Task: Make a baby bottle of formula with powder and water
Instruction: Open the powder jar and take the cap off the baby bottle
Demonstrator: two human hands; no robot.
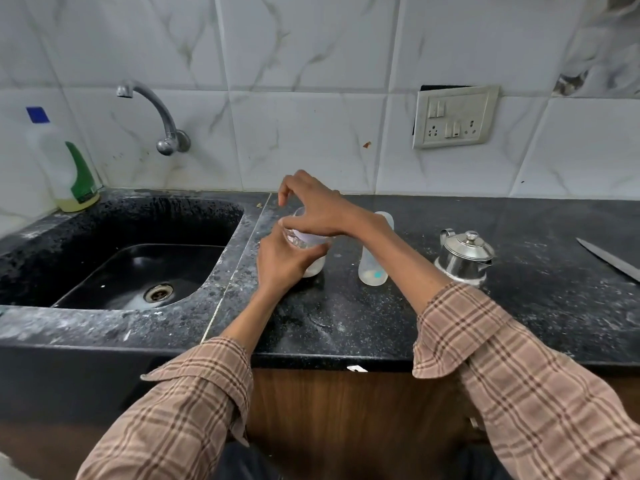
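Observation:
A clear baby bottle (317,265) stands on the black counter (346,323) just right of the sink. My left hand (282,261) is wrapped around its body. My right hand (313,209) is over its top, fingers curled on the bottle's cap (298,214), a clear piece above a pale purple ring. The lower part of the bottle looks whitish. A second clear bottle (374,261) with a blue mark near its base stands upright right beside my right forearm. A small steel kettle (464,254) with a lid sits further right.
A black sink (138,268) with a drain lies to the left, a curved tap (156,112) above it. A dish-soap bottle (65,164) stands at the sink's back left corner. A knife blade (609,258) lies at the far right. A wall socket (453,116) is on the tiles.

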